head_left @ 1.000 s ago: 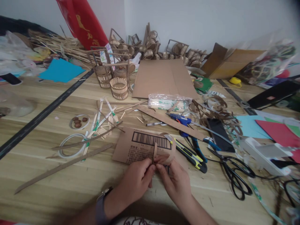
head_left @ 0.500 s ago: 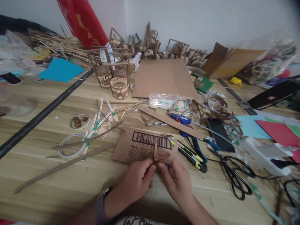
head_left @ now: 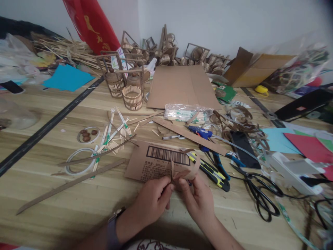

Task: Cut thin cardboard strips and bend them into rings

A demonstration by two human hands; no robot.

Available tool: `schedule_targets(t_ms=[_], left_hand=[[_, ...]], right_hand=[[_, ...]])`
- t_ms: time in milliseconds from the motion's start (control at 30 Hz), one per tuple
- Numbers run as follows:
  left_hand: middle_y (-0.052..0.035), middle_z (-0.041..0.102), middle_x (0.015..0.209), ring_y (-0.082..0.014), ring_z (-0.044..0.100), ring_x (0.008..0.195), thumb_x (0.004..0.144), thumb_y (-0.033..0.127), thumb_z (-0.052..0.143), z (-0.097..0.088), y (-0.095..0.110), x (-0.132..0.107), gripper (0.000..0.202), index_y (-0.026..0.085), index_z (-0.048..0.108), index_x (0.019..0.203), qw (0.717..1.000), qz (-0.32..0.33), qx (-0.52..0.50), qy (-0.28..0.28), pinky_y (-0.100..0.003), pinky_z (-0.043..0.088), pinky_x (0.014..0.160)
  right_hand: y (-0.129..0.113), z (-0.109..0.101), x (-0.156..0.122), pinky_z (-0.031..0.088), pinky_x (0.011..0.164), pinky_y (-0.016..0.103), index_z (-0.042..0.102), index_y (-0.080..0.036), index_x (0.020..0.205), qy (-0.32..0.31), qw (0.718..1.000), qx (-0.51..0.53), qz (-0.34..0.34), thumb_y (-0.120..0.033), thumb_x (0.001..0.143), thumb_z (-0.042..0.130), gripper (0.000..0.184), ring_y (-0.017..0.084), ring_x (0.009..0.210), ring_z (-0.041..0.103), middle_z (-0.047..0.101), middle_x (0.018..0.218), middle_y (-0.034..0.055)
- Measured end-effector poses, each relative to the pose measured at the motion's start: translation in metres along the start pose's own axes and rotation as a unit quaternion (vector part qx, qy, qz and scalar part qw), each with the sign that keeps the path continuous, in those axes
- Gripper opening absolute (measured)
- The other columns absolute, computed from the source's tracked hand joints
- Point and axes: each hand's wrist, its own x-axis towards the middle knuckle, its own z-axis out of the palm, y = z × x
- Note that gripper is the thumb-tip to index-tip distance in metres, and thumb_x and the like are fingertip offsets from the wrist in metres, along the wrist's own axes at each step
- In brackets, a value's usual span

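Probably light, springy, easily creased: thin curled brown cardboard strip [head_left: 196, 168], best held by flat faces, sat pinched in my right hand [head_left: 199, 198] above barcode-printed brown cardboard sheet [head_left: 135, 161]; my left hand [head_left: 153, 198] pinched narrow upright brown strip [head_left: 172, 168].

Wood-grain table [head_left: 65, 217] w/ dk. stripes [head_left: 52, 125] carries barcode-printed cardboard [head_left: 137, 163] front & ctr., blk. scissors [head_left: 249, 176] and phone [head_left: 246, 150] at R., brown strip [head_left: 70, 187] and white ring [head_left: 75, 172] at L., slatted basket [head_left: 132, 99] and blue paper [head_left: 68, 78] toward rear.
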Motion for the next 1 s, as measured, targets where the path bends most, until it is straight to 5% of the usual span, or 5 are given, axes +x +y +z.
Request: schedule_targets(t_ms=[467,1000], left_hand=[[-0.0019,0.069,0.067,-0.018,0.067,0.066,0.1,0.041,0.04,-0.0003,-0.0008,0.0015,0.031,0.022,0.05,0.078,0.999,-0.033,0.016,-0.005,-0.026,0.041,0.063],[-0.0035,0.069,0.064,-0.0194,0.068,0.063,0.1,0.04,0.035,0.0002,-0.0007,0.0022,0.031,0.022,0.05,0.079,0.998,-0.05,0.023,-0.007,-0.027,0.044,0.062]], right_hand=[[0.0036,0.003,-0.0046,0.055,0.061,0.024,0.064,-0.023,0.092,-0.014,0.999,0.023,-0.042,-0.029,0.097,0.054,0.013,0.016,0.068,0.07,0.073,0.078,0.001],[0.0003,0.0066,-0.0041,0.057,0.065,0.028,0.063,-0.024,0.092,-0.046,0.998,0.011,-0.048,-0.026,0.095,0.056,0.008,0.019,0.076,0.069,0.072,0.083,0.0036]])
